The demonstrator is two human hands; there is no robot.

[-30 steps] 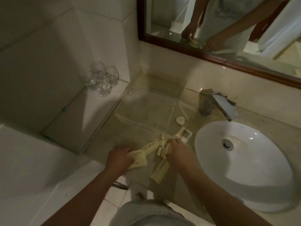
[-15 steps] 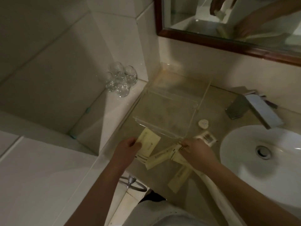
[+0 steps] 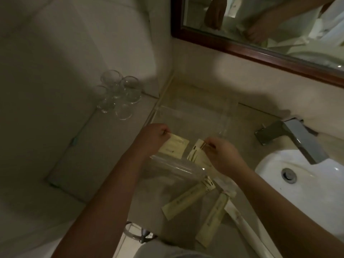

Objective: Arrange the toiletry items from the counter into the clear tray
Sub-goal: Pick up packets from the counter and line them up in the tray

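So, placing step. Left hand (image 3: 154,135) pinches flat sachet (image 3: 174,148) inside clear tray (image 3: 195,116); right hand (image 3: 221,153) pinches striped packet (image 3: 197,151) alongside. Next, probably: set both flat, release, fetch long packets (image 3: 188,200) lying on table (image 3: 247,127). Print too blurry to read.

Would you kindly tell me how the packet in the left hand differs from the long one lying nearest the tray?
The squarish packet is wide and short; the long packet is a narrow strip. The squarish packet is pinched at a corner by the left hand over the clear tray; the long packet lies untouched on the counter. Both are flat and pale yellow.
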